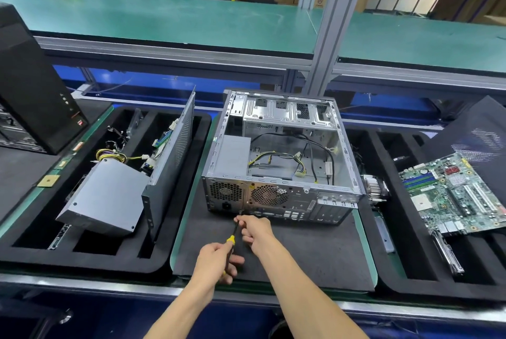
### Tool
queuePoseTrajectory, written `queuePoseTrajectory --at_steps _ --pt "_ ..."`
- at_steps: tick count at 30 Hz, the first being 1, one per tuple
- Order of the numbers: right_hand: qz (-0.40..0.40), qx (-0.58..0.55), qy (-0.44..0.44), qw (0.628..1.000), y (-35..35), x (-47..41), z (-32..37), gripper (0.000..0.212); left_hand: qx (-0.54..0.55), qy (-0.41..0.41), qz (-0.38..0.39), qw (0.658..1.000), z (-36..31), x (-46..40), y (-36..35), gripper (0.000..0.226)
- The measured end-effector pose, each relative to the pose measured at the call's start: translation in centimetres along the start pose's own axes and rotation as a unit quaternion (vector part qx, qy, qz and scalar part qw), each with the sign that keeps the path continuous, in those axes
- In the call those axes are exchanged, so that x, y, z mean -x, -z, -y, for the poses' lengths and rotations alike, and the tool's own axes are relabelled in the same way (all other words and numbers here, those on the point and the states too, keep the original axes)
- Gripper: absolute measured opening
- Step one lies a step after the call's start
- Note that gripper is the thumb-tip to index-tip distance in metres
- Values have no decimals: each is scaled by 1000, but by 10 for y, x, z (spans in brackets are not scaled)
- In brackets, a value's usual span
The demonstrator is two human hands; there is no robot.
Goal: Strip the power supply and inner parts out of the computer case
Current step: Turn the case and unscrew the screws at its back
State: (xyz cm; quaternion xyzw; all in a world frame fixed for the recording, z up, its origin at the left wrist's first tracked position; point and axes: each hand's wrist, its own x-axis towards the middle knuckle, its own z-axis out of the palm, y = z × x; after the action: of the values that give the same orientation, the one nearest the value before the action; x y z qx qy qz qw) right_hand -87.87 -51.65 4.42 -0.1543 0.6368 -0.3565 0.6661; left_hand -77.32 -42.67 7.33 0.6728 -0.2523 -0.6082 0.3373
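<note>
The left hand point(216, 258) grips the screwdriver point(231, 238) handle; the right hand point(253, 229) pinches its shaft, steadying the tip at a rear screw. The computer case point(282, 158) lies open on the mat point(301, 251), power supply point(232, 158) inside. Next, probably, turning out that screw.

The motherboard point(454, 193) runs off the right edge; screwdriver point(232, 238) tip too small.
</note>
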Motion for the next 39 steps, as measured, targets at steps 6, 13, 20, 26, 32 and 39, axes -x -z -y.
queuePoseTrajectory --at_steps 6,13,20,26,32,39 --pt "-5 12 -2 1000 2 -1 2 19 156 108 79 979 -8 4 -6 32" --pt "-1 11 1 1000 1 -2 3 22 -174 -63 -36 982 -4 7 -7 36" --pt "-3 19 -5 1000 -1 -4 4 18 -569 -213 -147 780 0 4 2 33" --pt "-9 4 2 1000 0 -5 3 26 -311 -162 -87 933 9 -9 2 25" --pt "-8 4 9 1000 0 -5 3 25 -51 1 -2 999 2 -12 4 32" --pt "-4 6 3 1000 3 -3 5 17 249 157 122 948 -12 -5 4 31"
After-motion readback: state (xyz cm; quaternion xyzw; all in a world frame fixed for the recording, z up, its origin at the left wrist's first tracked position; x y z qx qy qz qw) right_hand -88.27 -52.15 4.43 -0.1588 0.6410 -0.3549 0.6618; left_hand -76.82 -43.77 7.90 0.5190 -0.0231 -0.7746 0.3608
